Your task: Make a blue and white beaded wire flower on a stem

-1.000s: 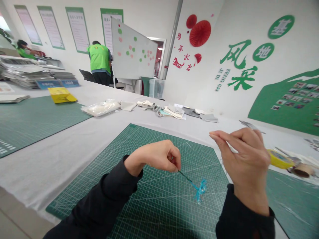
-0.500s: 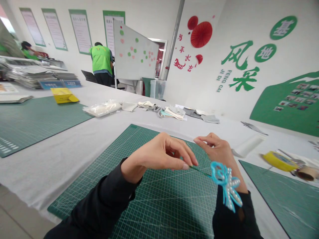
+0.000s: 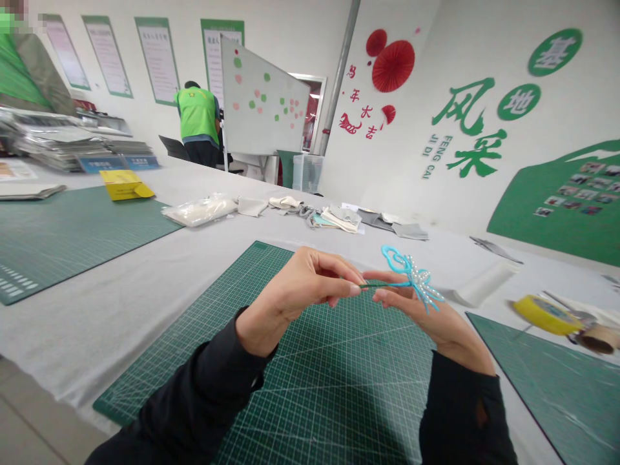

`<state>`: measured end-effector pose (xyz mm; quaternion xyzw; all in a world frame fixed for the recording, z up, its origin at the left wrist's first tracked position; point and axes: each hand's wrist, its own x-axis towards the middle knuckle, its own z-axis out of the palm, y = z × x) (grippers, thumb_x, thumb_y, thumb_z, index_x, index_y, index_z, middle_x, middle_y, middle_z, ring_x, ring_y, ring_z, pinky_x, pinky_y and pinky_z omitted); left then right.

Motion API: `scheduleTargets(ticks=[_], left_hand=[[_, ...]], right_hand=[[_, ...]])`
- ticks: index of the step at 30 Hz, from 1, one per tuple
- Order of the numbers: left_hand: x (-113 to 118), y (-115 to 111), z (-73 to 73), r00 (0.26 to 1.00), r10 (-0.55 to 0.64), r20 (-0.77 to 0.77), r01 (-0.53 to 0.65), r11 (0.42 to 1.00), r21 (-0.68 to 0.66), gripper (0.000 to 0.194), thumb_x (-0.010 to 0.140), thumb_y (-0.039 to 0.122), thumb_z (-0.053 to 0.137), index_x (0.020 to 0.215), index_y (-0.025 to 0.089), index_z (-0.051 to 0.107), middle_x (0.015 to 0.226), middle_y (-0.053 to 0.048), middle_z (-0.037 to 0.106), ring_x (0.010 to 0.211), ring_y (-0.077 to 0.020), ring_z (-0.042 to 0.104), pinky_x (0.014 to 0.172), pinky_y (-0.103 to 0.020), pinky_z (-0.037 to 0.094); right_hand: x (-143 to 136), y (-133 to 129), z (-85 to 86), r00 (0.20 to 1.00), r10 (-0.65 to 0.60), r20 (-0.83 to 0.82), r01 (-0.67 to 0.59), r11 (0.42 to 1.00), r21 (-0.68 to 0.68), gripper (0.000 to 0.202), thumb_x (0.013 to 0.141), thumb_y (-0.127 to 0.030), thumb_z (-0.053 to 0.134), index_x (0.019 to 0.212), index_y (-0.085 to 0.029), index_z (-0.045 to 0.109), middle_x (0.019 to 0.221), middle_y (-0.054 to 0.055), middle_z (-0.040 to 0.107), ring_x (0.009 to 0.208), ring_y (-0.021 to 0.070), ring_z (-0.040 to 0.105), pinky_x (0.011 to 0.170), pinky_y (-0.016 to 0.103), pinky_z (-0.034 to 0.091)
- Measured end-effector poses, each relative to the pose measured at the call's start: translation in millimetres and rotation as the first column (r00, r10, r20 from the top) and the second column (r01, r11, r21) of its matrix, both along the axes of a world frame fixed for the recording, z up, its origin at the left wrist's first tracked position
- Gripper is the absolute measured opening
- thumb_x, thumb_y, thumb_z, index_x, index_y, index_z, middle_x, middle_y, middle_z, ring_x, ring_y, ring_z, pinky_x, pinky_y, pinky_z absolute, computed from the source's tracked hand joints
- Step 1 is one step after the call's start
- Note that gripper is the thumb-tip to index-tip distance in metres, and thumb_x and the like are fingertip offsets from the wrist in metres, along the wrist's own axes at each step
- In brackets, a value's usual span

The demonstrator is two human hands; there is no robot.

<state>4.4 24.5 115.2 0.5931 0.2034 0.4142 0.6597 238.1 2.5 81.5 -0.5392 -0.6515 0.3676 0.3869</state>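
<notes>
Pinching the green stem (image 3: 374,285) of the flower (image 3: 411,278), the left hand (image 3: 305,284) holds it raised over the mat (image 3: 314,387) on the counter (image 3: 194,271). The right hand (image 3: 436,318) is just beside, thumb and fingers parted around the stem; whether they touch it, I cannot tell.

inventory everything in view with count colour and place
ornament: 1, turquoise with white beads, held by left hand
cutting mats: 3, green, on table
table: 1, white, foreground
box: 1, yellow, left mat
packet: 1, whitish, beyond middle mat
cloth pieces: several, white and grey, far edge
large paper stack: 1, greyish, far left
roll: 1, yellow, right
whiteboard: 1, white, behind table
posters: 4, white and green, background
fans: 3, red, upper right
lettering: several, green and red, upper right
people: 2, green clothing, background
left hand: 1, black sleeve, pinching stem
right hand: 1, black sleeve, beside stem
</notes>
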Motion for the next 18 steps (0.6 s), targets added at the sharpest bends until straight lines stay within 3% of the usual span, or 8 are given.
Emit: scheduleTargets(ticks=[2, 4, 6, 8, 13, 16, 18], left_hand=[[0.1, -0.1, 0.2, 1.000, 0.013, -0.001, -0.013, 1.000, -0.007, 0.002, 0.061, 0.013, 0.073, 0.061, 0.014, 0.071, 0.078, -0.004, 0.070, 0.045, -0.0046, 0.048, 0.042, -0.021, 0.034], [-0.2, 0.0, 0.4, 1.000, 0.019, 0.006, -0.019, 1.000, -0.012, 0.001, 0.061, 0.014, 0.073, 0.062, 0.014, 0.072, 0.077, -0.004, 0.070, 0.044, -0.0042, 0.046, 0.042, -0.021, 0.033], [-1.0, 0.6, 0.8, 1.000, 0.012, 0.019, -0.012, 1.000, -0.019, 0.002, 0.062, 0.015, 0.072, 0.064, 0.014, 0.072, 0.068, -0.003, 0.068, 0.043, -0.0042, 0.044, 0.043, -0.021, 0.032], [-2.2, 1.7, 1.4, 1.000, 0.011, 0.022, -0.010, 0.999, -0.036, 0.004, 0.062, 0.016, 0.072, 0.064, 0.014, 0.073, 0.057, -0.001, 0.063, 0.042, -0.0046, 0.043, 0.042, -0.020, 0.028], [-4.7, 4.3, 2.1, 0.999, 0.020, 0.043, -0.016, 0.995, -0.099, 0.005, 0.061, 0.018, 0.073, 0.063, 0.014, 0.072, 0.052, -0.001, 0.058, 0.041, -0.0049, 0.042, 0.039, -0.020, 0.018], [-5.5, 3.7, 2.0, 0.998, -0.015, 0.059, 0.022, 0.992, -0.128, 0.004, 0.062, 0.017, 0.073, 0.065, 0.014, 0.073, 0.053, 0.000, 0.058, 0.041, -0.0040, 0.042, 0.038, -0.019, 0.018], [-6.1, 2.2, 2.5, 0.996, -0.036, 0.083, 0.047, 0.991, -0.127, 0.003, 0.064, 0.017, 0.073, 0.066, 0.015, 0.073, 0.066, -0.002, 0.065, 0.043, -0.0026, 0.044, 0.039, -0.018, 0.023]], right_hand=[[-13.3, -8.5, 9.6, 0.980, 0.040, -0.196, -0.037, 0.999, 0.020, 0.045, 0.077, -0.038, 0.068, 0.119, -0.023, 0.065, 0.069, 0.001, 0.063, 0.062, 0.0126, 0.054, 0.056, 0.026, 0.044], [-27.6, -12.1, 14.7, 0.941, 0.153, -0.303, -0.157, 0.988, 0.012, 0.045, 0.079, -0.040, 0.067, 0.121, -0.024, 0.063, 0.061, -0.002, 0.059, 0.052, 0.0105, 0.050, 0.048, 0.024, 0.040], [-39.1, -10.7, 14.9, 0.904, 0.284, -0.319, -0.301, 0.954, -0.003, 0.041, 0.077, -0.043, 0.068, 0.113, -0.023, 0.066, 0.068, 0.001, 0.064, 0.054, 0.0115, 0.054, 0.047, 0.024, 0.041], [-45.7, -6.9, 12.1, 0.888, 0.338, -0.312, -0.348, 0.937, 0.023, 0.032, 0.077, -0.043, 0.069, 0.100, -0.021, 0.070, 0.077, 0.003, 0.068, 0.063, 0.0135, 0.059, 0.053, 0.026, 0.045], [-50.4, -0.8, 6.3, 0.906, 0.139, -0.400, -0.079, 0.984, 0.162, 0.014, 0.073, -0.037, 0.075, 0.076, -0.024, 0.072, 0.068, -0.001, 0.065, 0.062, 0.0112, 0.054, 0.061, 0.027, 0.047], [-53.1, 0.0, 6.4, 0.874, 0.098, -0.476, -0.004, 0.981, 0.195, 0.013, 0.070, -0.035, 0.077, 0.070, -0.024, 0.071, 0.071, 0.000, 0.067, 0.067, 0.0121, 0.057, 0.068, 0.029, 0.048], [-54.9, 0.6, 6.6, 0.857, 0.068, -0.511, 0.041, 0.979, 0.199, 0.010, 0.071, -0.034, 0.076, 0.071, -0.025, 0.072, 0.070, 0.000, 0.066, 0.067, 0.0121, 0.057, 0.068, 0.029, 0.048]])
